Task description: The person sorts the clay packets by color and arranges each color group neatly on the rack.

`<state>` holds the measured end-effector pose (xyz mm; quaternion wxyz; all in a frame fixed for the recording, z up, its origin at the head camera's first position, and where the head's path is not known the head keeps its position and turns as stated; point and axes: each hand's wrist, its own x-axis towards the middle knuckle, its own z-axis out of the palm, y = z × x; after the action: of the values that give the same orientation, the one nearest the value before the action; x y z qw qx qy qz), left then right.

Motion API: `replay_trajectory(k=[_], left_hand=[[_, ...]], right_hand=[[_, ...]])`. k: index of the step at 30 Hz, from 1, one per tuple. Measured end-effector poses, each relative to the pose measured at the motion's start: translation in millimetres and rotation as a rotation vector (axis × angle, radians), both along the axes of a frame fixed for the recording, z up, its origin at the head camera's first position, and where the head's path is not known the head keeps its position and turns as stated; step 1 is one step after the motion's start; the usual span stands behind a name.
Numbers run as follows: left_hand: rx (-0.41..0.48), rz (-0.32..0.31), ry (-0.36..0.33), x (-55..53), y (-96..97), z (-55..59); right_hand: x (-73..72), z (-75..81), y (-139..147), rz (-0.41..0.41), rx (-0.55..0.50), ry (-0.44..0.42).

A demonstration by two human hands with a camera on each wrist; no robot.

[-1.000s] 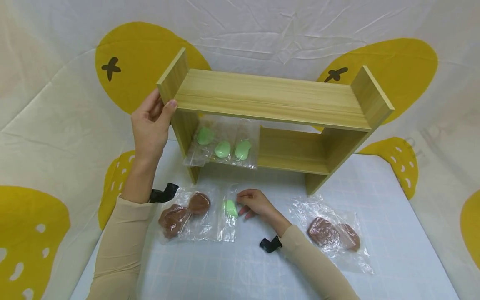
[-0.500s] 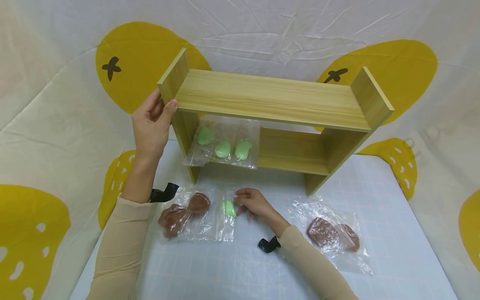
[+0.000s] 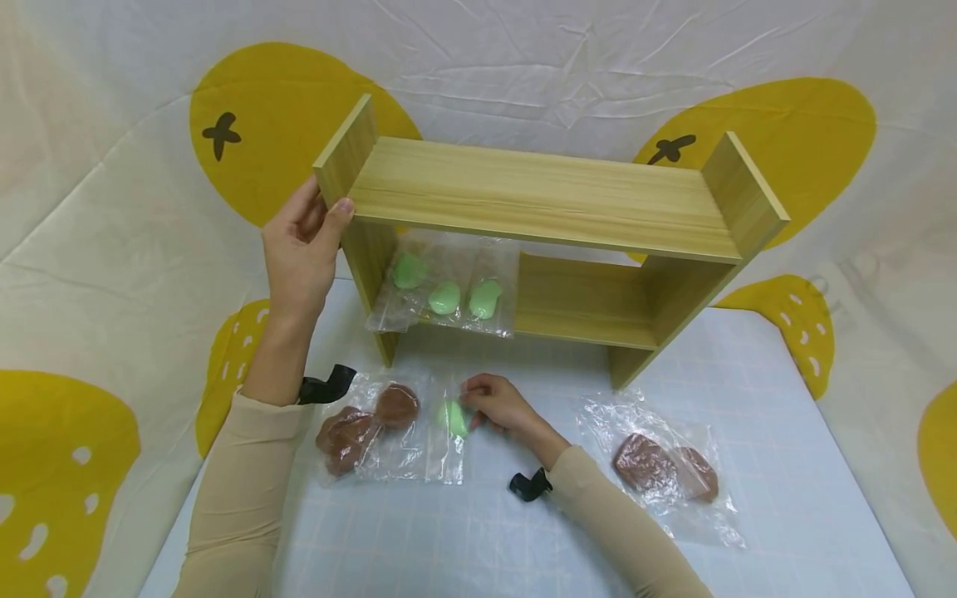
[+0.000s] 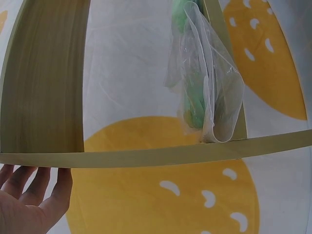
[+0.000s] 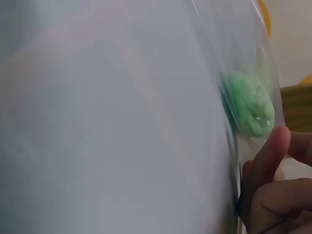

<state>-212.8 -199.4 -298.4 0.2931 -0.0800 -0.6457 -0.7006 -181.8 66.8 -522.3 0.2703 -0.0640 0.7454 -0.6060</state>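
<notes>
My left hand [image 3: 299, 249] grips the upper left side panel of a light wooden shelf unit [image 3: 538, 191], thumb on its front edge. In the left wrist view its fingertips [image 4: 61, 183] touch the panel. Low over the table, my right hand [image 3: 503, 405] pinches the right edge of a clear plastic bag [image 3: 447, 469] that holds a pale green lump [image 3: 453, 419]. In the right wrist view the curled fingers [image 5: 263, 170] are at the bag's edge just below the green lump [image 5: 251, 105]. Part of the bag's edge is hidden by these fingers.
Another clear bag [image 3: 499, 324] with several green lumps lies on the lower shelf board, overhanging its front. A bag with brown pieces [image 3: 396, 405] lies left on the table [image 3: 463, 556]. More brown pieces [image 3: 645, 461] lie bagged at right. Patterned cloth [image 3: 478, 50] hangs behind.
My right hand has shifted slightly left, and the bag with the single green lump has moved left with it. The left hand and shelf unit stay put.
</notes>
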Motion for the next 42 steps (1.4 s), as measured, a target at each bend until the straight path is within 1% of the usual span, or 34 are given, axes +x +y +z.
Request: replay_trajectory(k=[3, 7, 12, 16, 20, 22, 27, 30, 36, 39, 42], left_hand=[[0.013, -0.006, -0.004, 0.4, -0.1, 0.3], [0.017, -0.006, -0.009, 0.8, -0.3, 1.0], [0.013, -0.002, -0.013, 2.0, 0.0, 1.4], [0.017, 0.001, -0.019, 2.8, 0.1, 1.8], [0.016, 0.003, -0.021, 2.7, 0.7, 2.2], [0.013, 0.004, -0.025, 2.6, 0.9, 2.6], [0.017, 0.004, -0.027, 2.3, 1.0, 3.5], [0.020, 0.002, -0.023, 1.8, 1.1, 3.6], [0.019, -0.008, -0.022, 1.9, 2.4, 4.1], [0.018, -0.015, -0.018, 3.0, 2.5, 4.0], [0.023, -0.019, -0.014, 3.8, 2.1, 4.1]], right_hand=[[1.0, -1.2, -0.8, 0.004, -0.012, 0.025], [2.6, -2.1, -1.4, 0.009, -0.006, 0.034], [3.9, -1.9, -2.5, 0.002, 0.044, 0.015], [5.2, -2.3, -2.3, 0.013, 0.068, 0.028], [9.6, -1.6, -0.1, 0.009, 0.041, 0.056], [13.0, -1.1, 1.8, -0.010, -0.004, 0.055], [21.1, 1.5, 7.0, -0.091, -0.131, 0.002], [24.3, 1.2, 10.3, -0.142, -0.167, -0.026], [26.0, -5.3, 19.7, -0.236, -0.230, -0.038], [26.6, -6.3, 25.5, -0.261, -0.234, -0.050], [27.7, -4.9, 30.6, -0.295, -0.242, -0.082]])
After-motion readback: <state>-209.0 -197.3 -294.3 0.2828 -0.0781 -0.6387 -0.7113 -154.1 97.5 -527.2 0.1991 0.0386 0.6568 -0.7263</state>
